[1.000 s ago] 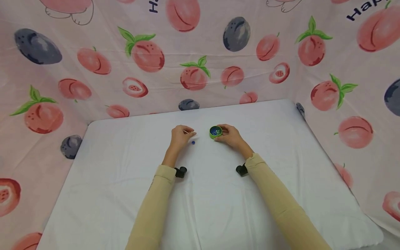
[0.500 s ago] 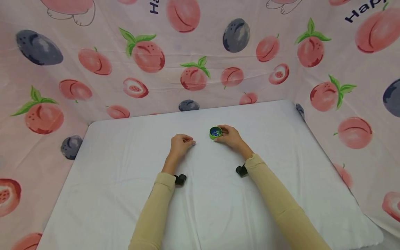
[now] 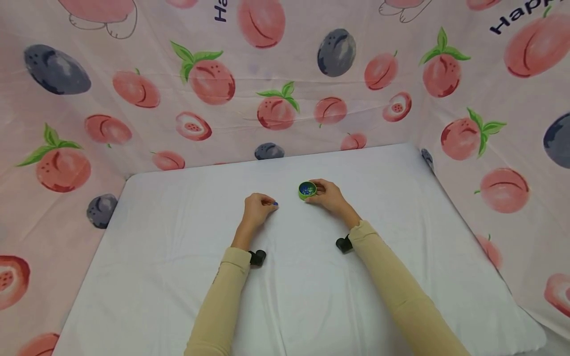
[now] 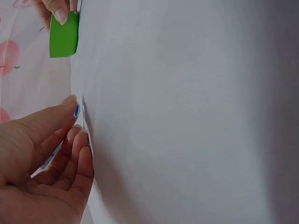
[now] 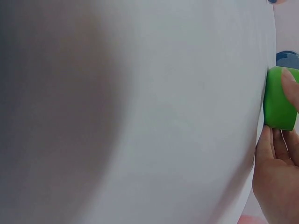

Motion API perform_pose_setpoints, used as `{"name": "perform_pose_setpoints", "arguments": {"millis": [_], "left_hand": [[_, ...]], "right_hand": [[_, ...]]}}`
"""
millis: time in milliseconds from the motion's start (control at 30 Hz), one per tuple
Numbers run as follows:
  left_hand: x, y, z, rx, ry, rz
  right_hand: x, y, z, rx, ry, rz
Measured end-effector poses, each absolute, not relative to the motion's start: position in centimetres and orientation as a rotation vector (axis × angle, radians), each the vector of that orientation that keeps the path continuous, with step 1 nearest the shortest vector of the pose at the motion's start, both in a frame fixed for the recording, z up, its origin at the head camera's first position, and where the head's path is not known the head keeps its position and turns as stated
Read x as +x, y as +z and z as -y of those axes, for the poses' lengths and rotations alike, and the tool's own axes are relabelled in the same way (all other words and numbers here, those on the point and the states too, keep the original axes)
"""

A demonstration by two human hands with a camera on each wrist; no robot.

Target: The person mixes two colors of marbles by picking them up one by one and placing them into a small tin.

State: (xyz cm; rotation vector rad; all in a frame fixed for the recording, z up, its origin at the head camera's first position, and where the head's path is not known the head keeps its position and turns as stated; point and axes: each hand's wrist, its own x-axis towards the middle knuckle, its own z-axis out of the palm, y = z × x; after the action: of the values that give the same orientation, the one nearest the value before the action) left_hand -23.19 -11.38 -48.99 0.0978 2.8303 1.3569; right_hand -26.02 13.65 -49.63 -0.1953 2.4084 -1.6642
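A small green cup (image 3: 307, 190) with blue beads inside stands on the white table (image 3: 178, 277). My right hand (image 3: 327, 195) holds the cup (image 5: 279, 98) from its right side, fingers curled round it. My left hand (image 3: 258, 206) rests on the cloth to the left of the cup (image 4: 63, 35). Its thumb and fingertips (image 4: 74, 135) pinch a small blue bead (image 3: 275, 203) down on the cloth; in the left wrist view the bead (image 4: 76, 110) shows just under the thumb tip. A thin pale strip lies inside the left hand's curled fingers.
Pink fabric printed with peaches and plums (image 3: 276, 106) walls in the table at the back and both sides. Small black wrist cameras (image 3: 257, 257) sit at both cuffs. White cloth stretches bare toward the front edge.
My left hand dropped from a raised pinch down onto the cloth, over the blue bead that lay loose beside it. The right hand and the green cup stayed put.
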Motion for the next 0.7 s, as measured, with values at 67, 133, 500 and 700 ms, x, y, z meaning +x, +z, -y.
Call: {"name": "perform_pose_setpoints", "arguments": {"millis": [67, 133, 500, 700], "left_hand": [[-23.3, -48.9, 11.3, 0.097, 1.374, -2.82], [-23.5, -48.7, 11.1, 0.094, 1.401, -2.803], [-25.9, -46.9, 8.3, 0.192, 1.429, -2.822], [-26.9, -46.4, 6.2, 0.244, 1.416, -2.819]], "right_hand": [[-26.0, -49.7, -13.7, -0.192, -1.673, -2.401], [-25.9, -49.8, -13.8, -0.203, -1.68, -2.393], [-26.0, -49.7, -13.9, -0.214, -1.68, -2.392], [-26.3, -49.8, -13.8, -0.205, -1.669, -2.412]]}}
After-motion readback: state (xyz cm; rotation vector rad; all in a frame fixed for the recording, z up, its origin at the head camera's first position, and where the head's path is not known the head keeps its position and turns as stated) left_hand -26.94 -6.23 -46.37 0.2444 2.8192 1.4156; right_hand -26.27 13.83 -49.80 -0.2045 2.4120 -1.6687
